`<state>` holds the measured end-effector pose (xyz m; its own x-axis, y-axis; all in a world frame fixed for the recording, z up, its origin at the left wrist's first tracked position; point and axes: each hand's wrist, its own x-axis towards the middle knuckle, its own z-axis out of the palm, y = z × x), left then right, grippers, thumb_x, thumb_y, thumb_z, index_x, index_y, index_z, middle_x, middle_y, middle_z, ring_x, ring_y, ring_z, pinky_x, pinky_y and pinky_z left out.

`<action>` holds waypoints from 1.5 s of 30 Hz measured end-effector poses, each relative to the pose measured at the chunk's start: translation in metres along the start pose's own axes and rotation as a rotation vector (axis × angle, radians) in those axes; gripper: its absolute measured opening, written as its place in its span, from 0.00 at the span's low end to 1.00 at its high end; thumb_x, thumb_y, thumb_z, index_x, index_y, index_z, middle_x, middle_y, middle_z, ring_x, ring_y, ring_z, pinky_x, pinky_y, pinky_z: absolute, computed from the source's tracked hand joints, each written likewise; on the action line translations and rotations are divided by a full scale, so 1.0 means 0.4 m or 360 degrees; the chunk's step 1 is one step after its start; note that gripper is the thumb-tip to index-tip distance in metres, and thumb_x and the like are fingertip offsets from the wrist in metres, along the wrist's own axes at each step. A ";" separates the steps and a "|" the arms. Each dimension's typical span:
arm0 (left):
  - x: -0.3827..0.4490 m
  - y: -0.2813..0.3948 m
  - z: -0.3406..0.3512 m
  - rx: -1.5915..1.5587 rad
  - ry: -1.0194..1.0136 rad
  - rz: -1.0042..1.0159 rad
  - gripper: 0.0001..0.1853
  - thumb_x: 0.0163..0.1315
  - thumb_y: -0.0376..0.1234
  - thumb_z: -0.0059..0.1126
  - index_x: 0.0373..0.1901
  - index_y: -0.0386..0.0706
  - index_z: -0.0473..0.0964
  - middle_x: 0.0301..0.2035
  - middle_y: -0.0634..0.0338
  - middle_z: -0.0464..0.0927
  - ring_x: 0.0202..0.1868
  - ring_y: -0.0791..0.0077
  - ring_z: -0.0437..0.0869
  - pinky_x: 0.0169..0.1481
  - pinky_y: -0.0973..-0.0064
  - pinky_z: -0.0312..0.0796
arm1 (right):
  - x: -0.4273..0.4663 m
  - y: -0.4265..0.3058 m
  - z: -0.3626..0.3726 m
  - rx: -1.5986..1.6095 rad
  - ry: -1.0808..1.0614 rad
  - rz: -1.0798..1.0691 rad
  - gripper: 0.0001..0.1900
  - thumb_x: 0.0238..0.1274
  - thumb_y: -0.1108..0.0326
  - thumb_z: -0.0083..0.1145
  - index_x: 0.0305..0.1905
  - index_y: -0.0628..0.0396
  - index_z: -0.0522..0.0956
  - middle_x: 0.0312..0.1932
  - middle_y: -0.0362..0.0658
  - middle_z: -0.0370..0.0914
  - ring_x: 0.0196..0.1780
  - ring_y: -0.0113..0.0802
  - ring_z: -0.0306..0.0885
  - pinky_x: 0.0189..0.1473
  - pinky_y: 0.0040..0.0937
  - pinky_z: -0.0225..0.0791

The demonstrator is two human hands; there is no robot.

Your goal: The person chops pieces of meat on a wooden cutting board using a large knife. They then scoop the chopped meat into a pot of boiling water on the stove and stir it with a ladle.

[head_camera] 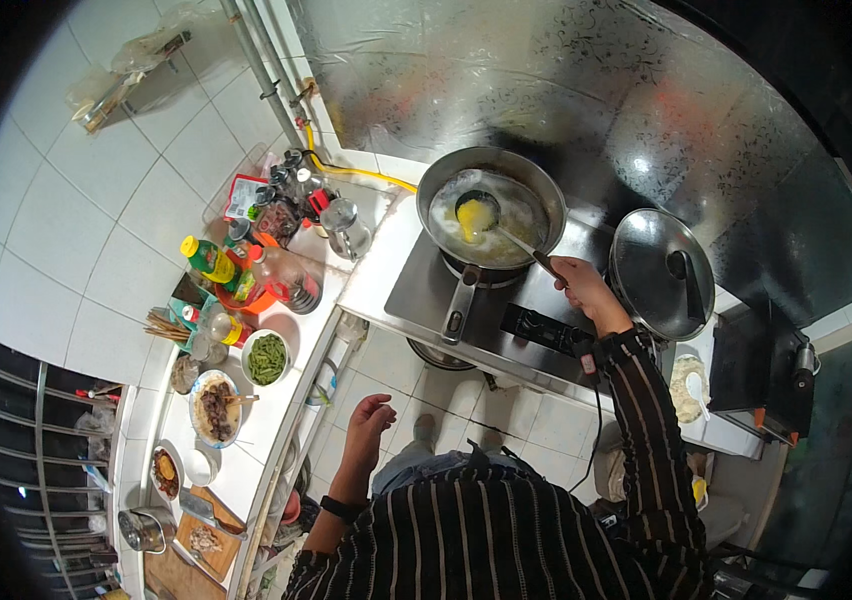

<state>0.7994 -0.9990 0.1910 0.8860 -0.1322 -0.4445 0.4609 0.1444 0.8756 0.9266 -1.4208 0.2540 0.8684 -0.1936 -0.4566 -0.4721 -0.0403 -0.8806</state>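
My right hand (pixel 583 283) grips the handle of a ladle (pixel 523 244) that reaches down into a deep metal pan (pixel 433 169) on the stove. The ladle's dark bowl holds something yellow. Around it is pale, foamy liquid (pixel 523 214); I cannot tell whether it is oil or water. The pan's long handle (pixel 462 304) points back toward me over the stove's steel top (pixel 411 296). My left hand (pixel 373 416) hangs over the floor in front of the counter, its fingers loosely curled and nothing seen in it.
At right, a glass-lidded pan (pixel 662 274) stands beside the stove, near a bowl of pale food (pixel 690 386). On the left counter are bottles (pixel 287 277), a bowl of green vegetables (pixel 267 358), a plate of meat (pixel 216 409), and a cleaver (pixel 204 508) on a cutting board (pixel 200 536).
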 end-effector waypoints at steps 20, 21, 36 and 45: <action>-0.003 0.001 0.004 0.0013 0.0010 0.0004 0.12 0.60 0.30 0.50 0.45 0.39 0.72 0.30 0.63 0.75 0.35 0.78 0.75 0.41 0.80 0.66 | 0.033 -0.025 -0.009 -0.1403 0.0829 -0.0883 0.20 0.62 0.55 0.50 0.56 0.51 0.73 0.37 0.54 0.79 0.40 0.51 0.78 0.40 0.45 0.70; -0.003 0.001 0.004 0.0008 0.0011 0.0007 0.12 0.60 0.30 0.50 0.45 0.39 0.72 0.30 0.63 0.75 0.34 0.79 0.75 0.41 0.80 0.66 | 0.038 -0.029 -0.004 -0.1519 0.0872 -0.0850 0.20 0.62 0.55 0.50 0.56 0.51 0.73 0.38 0.54 0.79 0.41 0.50 0.78 0.41 0.45 0.71; -0.011 -0.010 -0.011 -0.0008 0.0024 0.0013 0.11 0.60 0.30 0.49 0.45 0.39 0.72 0.30 0.63 0.75 0.34 0.79 0.75 0.41 0.81 0.65 | 0.096 -0.021 0.032 -0.0378 0.0103 -0.0038 0.15 0.62 0.55 0.49 0.38 0.56 0.76 0.24 0.47 0.76 0.19 0.31 0.69 0.18 0.26 0.62; 0.000 -0.008 0.003 0.0028 -0.0012 0.0013 0.12 0.60 0.31 0.50 0.45 0.40 0.72 0.31 0.63 0.75 0.35 0.78 0.75 0.41 0.80 0.66 | 0.052 -0.036 0.049 0.0539 -0.0314 0.0499 0.12 0.64 0.54 0.49 0.35 0.51 0.71 0.22 0.39 0.69 0.13 0.15 0.51 0.10 0.12 0.45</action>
<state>0.7979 -1.0007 0.1883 0.8892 -0.1383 -0.4361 0.4527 0.1283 0.8824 0.9543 -1.4050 0.2546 0.7204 0.0451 -0.6921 -0.6673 0.3169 -0.6740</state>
